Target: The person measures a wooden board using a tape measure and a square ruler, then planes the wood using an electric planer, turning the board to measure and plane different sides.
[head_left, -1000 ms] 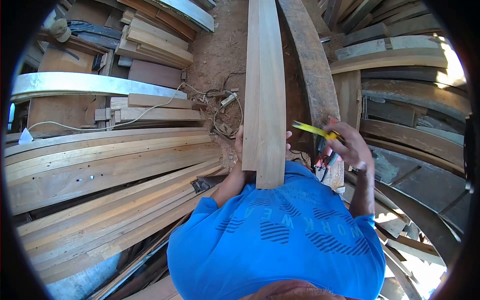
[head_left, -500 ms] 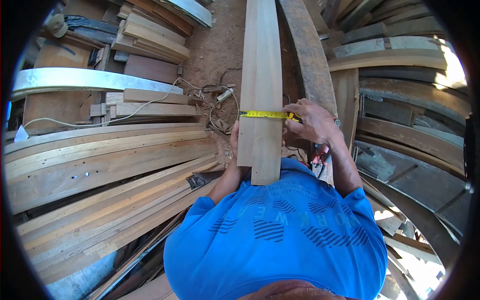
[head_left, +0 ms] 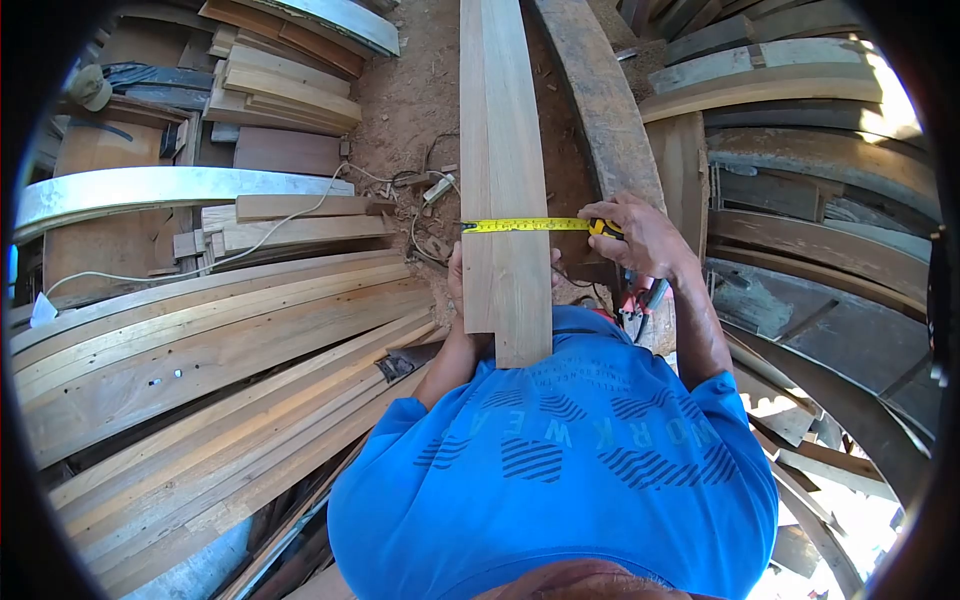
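Observation:
Two pale wooden boards [head_left: 505,150] lie edge to edge, pointing away from my body, their near ends stepped. My left hand [head_left: 457,280] grips them from beneath, mostly hidden, with fingertips showing past the right edge. Across both boards stretches the yellow blade of a tape measure [head_left: 510,226], its end at the left edge. My right hand [head_left: 645,236] is closed around the black and yellow tape case, a short way right of the boards.
A thick rough timber beam [head_left: 605,100] runs along the right. Stacked planks [head_left: 200,330] fill the left side, and more timber [head_left: 800,180] lies right. A white cable [head_left: 270,235] crosses the left stacks. Red-handled pliers [head_left: 632,308] are beside my right forearm.
My right hand has moved right with the tape case, off the boards' edge, so more blade is drawn out. My left hand keeps its grip. The whole view has shifted slightly.

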Available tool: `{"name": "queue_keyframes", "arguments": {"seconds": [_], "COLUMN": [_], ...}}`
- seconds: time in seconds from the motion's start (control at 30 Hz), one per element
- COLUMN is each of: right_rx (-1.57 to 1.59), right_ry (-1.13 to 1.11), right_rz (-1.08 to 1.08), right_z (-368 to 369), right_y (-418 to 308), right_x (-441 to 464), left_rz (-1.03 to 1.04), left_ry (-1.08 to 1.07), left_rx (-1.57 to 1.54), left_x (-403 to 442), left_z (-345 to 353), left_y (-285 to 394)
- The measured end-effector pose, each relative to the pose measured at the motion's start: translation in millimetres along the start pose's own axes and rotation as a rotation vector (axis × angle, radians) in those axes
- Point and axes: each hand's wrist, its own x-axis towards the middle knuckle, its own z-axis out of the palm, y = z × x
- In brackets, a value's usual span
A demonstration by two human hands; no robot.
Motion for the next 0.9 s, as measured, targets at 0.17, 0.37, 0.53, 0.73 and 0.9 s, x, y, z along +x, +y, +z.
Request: {"name": "queue_keyframes", "arguments": {"seconds": [0.17,0.37,0.53,0.73,0.9], "right_rx": [0.341,0.464,0.143,0.312,0.439], "right_ry": [0.169,0.684,0.470,0.338,0.464], "right_rz": [-0.097,0.467,1.132,1.194,1.212], "right_z": [2.6,47.6,168.1,277.8,276.5], "right_y": [17.2,119.5,213.6,233.1,229.8], "right_x": [-9.7,-98.6,-187.5,-211.2,-220.0], "left_rz": [-0.034,-0.085,-0.188,-0.403,-0.408], "left_ry": [0.069,0.156,0.039,0.079,0.167], "left_rx": [-0.021,0.095,-0.069,-0.188,-0.140], "left_x": [0.2,1.7,16.7,47.4,74.4], "left_z": [14.3,2.1,-30.3,-71.0,-87.0], "left_y": [-5.4,-15.1,-30.6,-42.8,-87.8]}}
